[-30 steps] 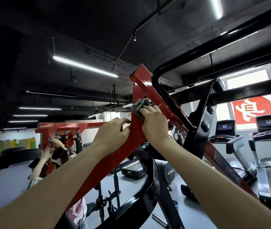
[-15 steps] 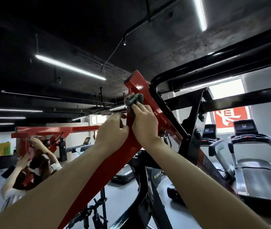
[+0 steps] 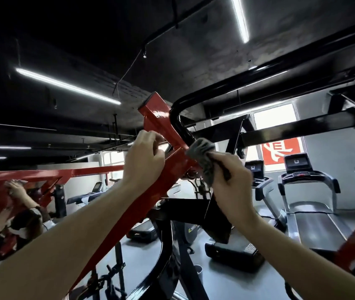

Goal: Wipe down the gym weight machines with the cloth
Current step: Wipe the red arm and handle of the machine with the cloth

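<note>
Reaching up at a gym weight machine, a person's right hand (image 3: 233, 187) clutches a bunched grey cloth (image 3: 201, 153), fingers curled round it, and presses it to the right edge of the slanting red beam (image 3: 158, 119), just beneath the bend of a black tube (image 3: 215, 90) that crowds close against that beam. The left hand (image 3: 144, 163) is hooked over the beam's left edge, fingers wrapped round it, just beside the cloth with only the beam's width between them. The beam's capped upper end juts free toward the dark ceiling. Far right, treadmills (image 3: 308, 187) stand by a bright window, well apart from the machine across open grey floor (image 3: 222, 280). Far left, another figure (image 3: 23, 221) reaches both hands up to a second red frame (image 3: 48, 173)
</note>
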`<control>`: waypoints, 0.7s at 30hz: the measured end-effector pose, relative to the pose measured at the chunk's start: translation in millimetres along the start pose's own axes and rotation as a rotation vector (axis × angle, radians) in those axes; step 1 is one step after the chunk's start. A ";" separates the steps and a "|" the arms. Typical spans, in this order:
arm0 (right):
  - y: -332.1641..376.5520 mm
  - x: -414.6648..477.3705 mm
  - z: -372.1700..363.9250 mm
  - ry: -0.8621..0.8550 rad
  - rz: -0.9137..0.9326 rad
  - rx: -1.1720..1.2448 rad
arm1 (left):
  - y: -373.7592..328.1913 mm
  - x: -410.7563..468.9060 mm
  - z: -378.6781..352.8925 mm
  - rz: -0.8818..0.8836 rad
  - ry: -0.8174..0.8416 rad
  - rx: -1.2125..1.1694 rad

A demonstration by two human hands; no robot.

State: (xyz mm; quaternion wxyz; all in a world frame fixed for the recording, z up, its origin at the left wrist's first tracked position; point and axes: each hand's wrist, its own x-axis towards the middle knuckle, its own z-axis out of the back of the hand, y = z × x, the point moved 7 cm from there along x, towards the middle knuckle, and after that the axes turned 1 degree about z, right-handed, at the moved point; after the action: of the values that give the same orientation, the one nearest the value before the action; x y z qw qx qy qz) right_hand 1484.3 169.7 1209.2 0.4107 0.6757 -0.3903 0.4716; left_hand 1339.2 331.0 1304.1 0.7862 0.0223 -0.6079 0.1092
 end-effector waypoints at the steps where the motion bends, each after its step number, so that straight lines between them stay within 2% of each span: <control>1: -8.8 6.0 11.1 -0.057 -0.050 0.030 | -3.4 6.3 -0.8 -0.008 -0.031 0.002; 3: -29.9 33.1 18.5 -0.113 -0.136 0.049 | -9.8 21.4 -3.0 -0.015 -0.107 0.019; 5: -50.9 73.0 6.6 -0.092 -0.178 0.035 | -9.7 35.5 -6.4 0.005 -0.192 0.041; 8: -67.5 130.5 -44.7 0.139 -0.150 -0.018 | -2.2 48.0 -14.3 0.048 -0.286 0.044; 11: -73.3 147.9 -94.0 0.362 -0.094 -0.056 | 4.9 50.8 -21.5 0.063 -0.293 -0.055; 17: -54.2 156.9 -108.4 0.263 0.082 -0.026 | 14.6 50.7 -26.1 0.068 -0.316 -0.184; 21: -25.6 183.8 -139.7 0.278 0.186 -0.166 | 14.5 51.7 -26.0 0.007 -0.321 -0.172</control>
State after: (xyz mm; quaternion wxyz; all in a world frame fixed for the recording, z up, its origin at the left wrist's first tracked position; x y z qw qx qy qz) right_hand 1509.5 282.1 1410.9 0.4696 0.5288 -0.4280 0.5627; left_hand 1373.3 357.0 1345.6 0.6778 -0.0300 -0.7326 0.0546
